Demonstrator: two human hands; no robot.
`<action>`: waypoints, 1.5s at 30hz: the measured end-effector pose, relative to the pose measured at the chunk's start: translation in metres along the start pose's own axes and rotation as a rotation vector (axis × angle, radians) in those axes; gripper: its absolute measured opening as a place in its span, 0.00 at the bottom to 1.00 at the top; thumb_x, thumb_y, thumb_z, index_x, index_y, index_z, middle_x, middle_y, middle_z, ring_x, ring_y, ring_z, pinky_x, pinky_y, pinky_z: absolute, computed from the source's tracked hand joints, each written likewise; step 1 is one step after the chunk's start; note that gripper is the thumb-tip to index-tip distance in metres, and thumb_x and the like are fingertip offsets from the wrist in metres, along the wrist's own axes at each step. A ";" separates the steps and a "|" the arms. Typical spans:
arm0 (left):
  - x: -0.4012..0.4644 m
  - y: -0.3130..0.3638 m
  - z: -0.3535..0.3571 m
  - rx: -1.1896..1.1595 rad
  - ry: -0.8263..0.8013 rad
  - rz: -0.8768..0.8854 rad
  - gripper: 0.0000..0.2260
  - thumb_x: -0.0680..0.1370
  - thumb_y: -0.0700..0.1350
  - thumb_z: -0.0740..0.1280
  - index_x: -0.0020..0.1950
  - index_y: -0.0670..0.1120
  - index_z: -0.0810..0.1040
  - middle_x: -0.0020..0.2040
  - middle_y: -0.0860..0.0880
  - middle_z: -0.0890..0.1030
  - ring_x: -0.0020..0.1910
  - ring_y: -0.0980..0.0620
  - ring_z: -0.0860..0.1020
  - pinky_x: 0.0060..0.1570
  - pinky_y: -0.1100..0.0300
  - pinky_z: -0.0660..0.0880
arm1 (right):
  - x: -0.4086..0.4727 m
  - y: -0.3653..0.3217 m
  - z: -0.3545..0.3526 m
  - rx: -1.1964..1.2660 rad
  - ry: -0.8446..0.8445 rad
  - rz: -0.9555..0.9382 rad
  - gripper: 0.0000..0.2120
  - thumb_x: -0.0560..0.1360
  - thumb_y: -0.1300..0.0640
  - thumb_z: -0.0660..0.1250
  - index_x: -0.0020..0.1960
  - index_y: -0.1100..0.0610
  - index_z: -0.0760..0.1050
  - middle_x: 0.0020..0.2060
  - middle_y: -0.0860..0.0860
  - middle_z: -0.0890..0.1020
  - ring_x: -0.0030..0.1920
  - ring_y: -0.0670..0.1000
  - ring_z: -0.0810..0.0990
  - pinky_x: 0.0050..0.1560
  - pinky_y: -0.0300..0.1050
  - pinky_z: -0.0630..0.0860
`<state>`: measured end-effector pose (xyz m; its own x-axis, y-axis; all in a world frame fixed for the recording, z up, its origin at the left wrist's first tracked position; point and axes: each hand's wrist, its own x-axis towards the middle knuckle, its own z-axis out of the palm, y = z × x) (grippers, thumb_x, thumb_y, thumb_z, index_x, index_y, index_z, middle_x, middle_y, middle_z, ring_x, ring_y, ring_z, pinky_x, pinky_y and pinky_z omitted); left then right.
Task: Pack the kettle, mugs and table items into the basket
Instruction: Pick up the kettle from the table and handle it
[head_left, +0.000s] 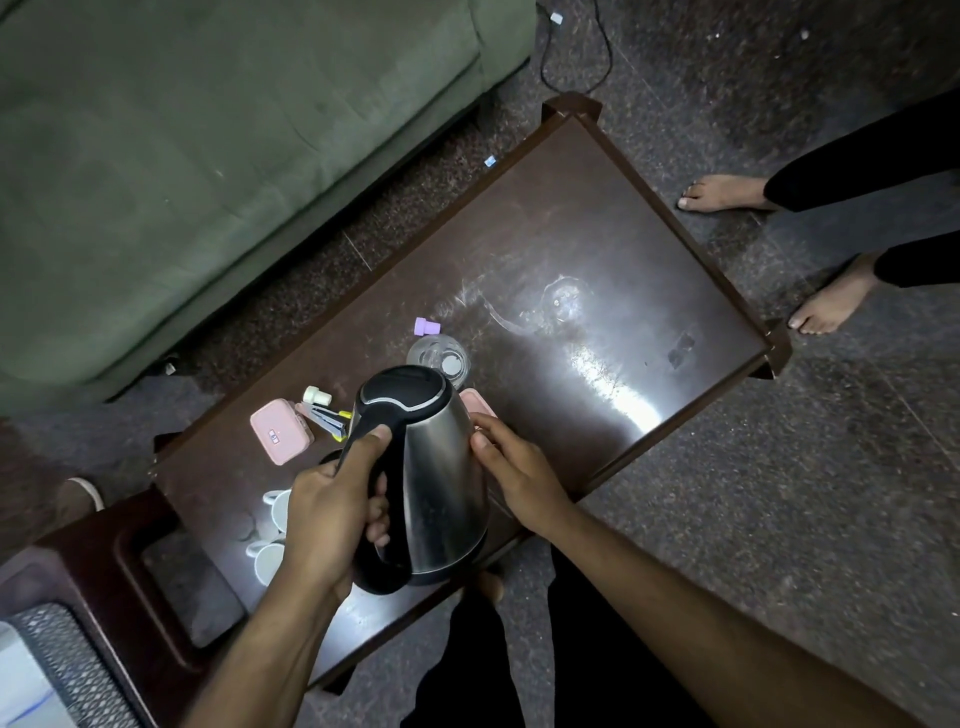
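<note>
A steel kettle (441, 467) with a black lid and handle is held over the near end of the dark wooden table (597, 249). My left hand (332, 514) is wrapped around its black handle. My right hand (514, 467) rests against the kettle's steel side. Two white mugs (272, 535) stand to the left of the kettle, partly hidden by my left hand. Behind it lie a pink case (280, 436), a stapler (324, 418), a small white bottle (318, 396), a clear glass (439, 358), a purple cap (427, 326) and a pink item (475, 402) mostly hidden by the kettle.
A green sofa (208, 156) runs along the table's left side. Another person's bare feet (727, 195) stand on the floor to the right. A meshed object (67, 670) sits at the bottom left. A black cable (576, 52) lies on the floor at the top.
</note>
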<state>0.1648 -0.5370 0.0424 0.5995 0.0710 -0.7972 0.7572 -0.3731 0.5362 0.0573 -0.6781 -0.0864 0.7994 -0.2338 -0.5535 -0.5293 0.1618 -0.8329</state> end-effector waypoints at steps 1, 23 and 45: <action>0.001 0.000 0.001 0.004 -0.005 -0.007 0.22 0.65 0.62 0.76 0.27 0.46 0.74 0.22 0.46 0.65 0.19 0.50 0.62 0.23 0.62 0.64 | 0.000 0.001 -0.001 -0.004 0.005 -0.003 0.16 0.80 0.37 0.59 0.64 0.38 0.75 0.60 0.39 0.83 0.60 0.35 0.80 0.62 0.37 0.74; -0.005 -0.003 0.008 0.027 -0.003 -0.023 0.22 0.74 0.57 0.73 0.26 0.47 0.73 0.21 0.47 0.64 0.19 0.51 0.61 0.22 0.64 0.63 | -0.007 0.015 0.001 -0.030 -0.002 0.047 0.27 0.79 0.35 0.57 0.72 0.48 0.73 0.68 0.46 0.80 0.70 0.43 0.76 0.72 0.53 0.71; 0.001 -0.001 0.004 0.038 -0.019 -0.036 0.21 0.67 0.61 0.74 0.25 0.48 0.73 0.21 0.47 0.64 0.19 0.51 0.61 0.23 0.63 0.62 | -0.004 0.015 0.003 -0.012 -0.019 0.047 0.25 0.80 0.36 0.57 0.69 0.48 0.74 0.64 0.45 0.82 0.66 0.44 0.78 0.69 0.56 0.73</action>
<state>0.1637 -0.5406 0.0398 0.5671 0.0673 -0.8209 0.7673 -0.4056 0.4968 0.0466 -0.6716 -0.0965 0.7788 -0.2078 -0.5918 -0.5697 0.1605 -0.8060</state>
